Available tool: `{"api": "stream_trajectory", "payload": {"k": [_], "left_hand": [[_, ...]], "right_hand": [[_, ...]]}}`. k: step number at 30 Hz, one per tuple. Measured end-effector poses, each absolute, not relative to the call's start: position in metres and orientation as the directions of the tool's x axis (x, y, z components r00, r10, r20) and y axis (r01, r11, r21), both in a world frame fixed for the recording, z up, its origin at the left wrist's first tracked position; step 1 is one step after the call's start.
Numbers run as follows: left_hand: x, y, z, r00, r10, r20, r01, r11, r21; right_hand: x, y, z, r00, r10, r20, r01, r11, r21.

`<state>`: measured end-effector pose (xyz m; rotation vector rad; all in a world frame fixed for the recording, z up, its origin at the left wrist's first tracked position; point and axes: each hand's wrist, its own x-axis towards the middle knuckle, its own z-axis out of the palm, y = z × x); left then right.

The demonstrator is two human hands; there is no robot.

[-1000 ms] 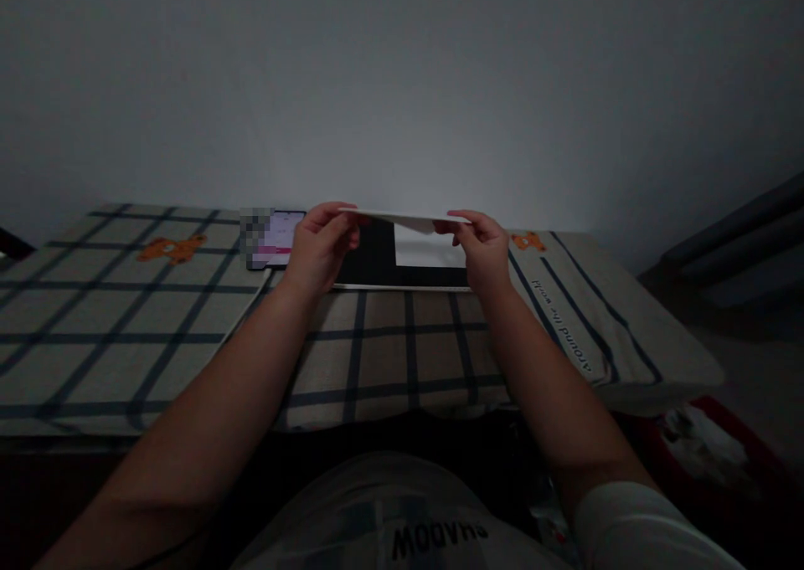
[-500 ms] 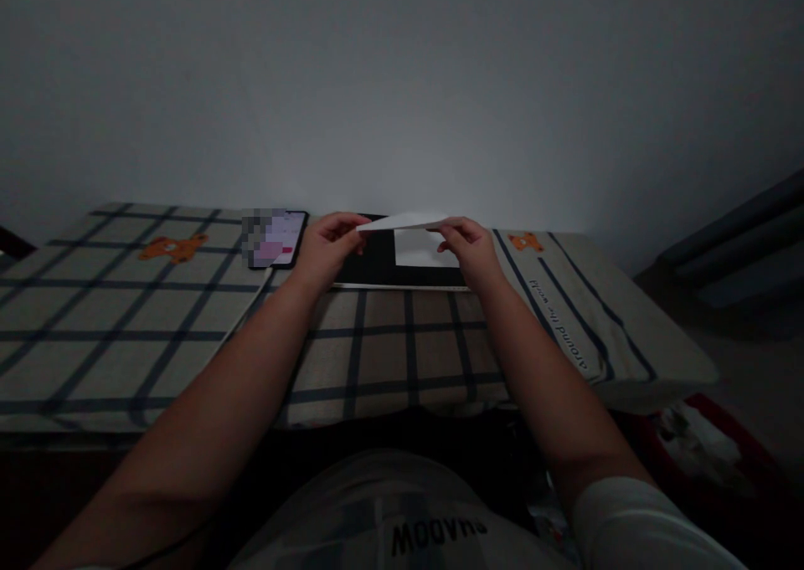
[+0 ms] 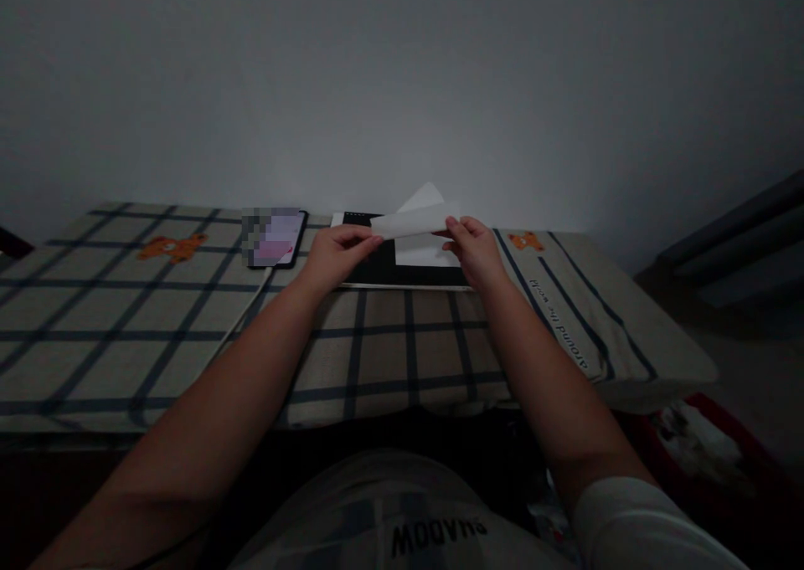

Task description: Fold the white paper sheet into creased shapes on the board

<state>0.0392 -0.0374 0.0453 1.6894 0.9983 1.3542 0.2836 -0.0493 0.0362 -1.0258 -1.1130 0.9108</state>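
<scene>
Between my two hands is a folded sheet of white paper point(image 3: 411, 221), held just above a dark flat board with a pale edge point(image 3: 370, 270). My left hand point(image 3: 342, 252) pinches the paper's left end between thumb and fingers. At the other end, my right hand point(image 3: 472, 243) is closed on the right corner. A pointed flap of the sheet stands up behind the folded strip. Below it, a white rectangle point(image 3: 424, 253) lies on the dark board, partly covered by the paper and my right fingers.
A phone point(image 3: 280, 239) with a lit screen and a white cable point(image 3: 242, 315) lies left of my left hand. The checked tablecloth point(image 3: 408, 352) carries bear prints. A wall rises behind the table. At lower right on the floor is a red container point(image 3: 722, 419) with pale contents.
The paper has tilted so its folded strip faces me and a pointed flap shows above it. My left hand has turned and shifted slightly right; my right hand stays near its place.
</scene>
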Motion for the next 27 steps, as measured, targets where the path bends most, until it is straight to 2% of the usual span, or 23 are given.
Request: {"api": "stream_trajectory", "payload": {"k": [4, 9, 17, 21, 27], "left_hand": [[0.046, -0.036, 0.040, 0.138, 0.955, 0.263, 0.095, -0.277, 0.956], [0.054, -0.037, 0.038, 0.200, 0.979, 0.050, -0.050, -0.040, 0.998], [0.050, -0.034, 0.034, 0.233, 0.969, -0.077, -0.057, 0.093, 0.994], [0.052, -0.038, 0.036, 0.234, 0.967, -0.102, -0.082, 0.124, 0.989], [0.057, -0.041, 0.036, 0.242, 0.960, -0.144, -0.102, 0.173, 0.980]], "right_hand": [[0.283, -0.047, 0.036, 0.228, 0.950, 0.214, -0.087, 0.239, -0.967], [0.279, -0.046, 0.035, 0.226, 0.958, 0.174, -0.073, 0.195, -0.978], [0.275, -0.045, 0.031, 0.214, 0.962, 0.171, -0.026, 0.180, -0.983], [0.275, -0.045, 0.032, 0.219, 0.964, 0.149, -0.127, 0.179, -0.976], [0.271, -0.045, 0.027, 0.048, 0.998, 0.037, -0.238, 0.047, -0.970]]}}
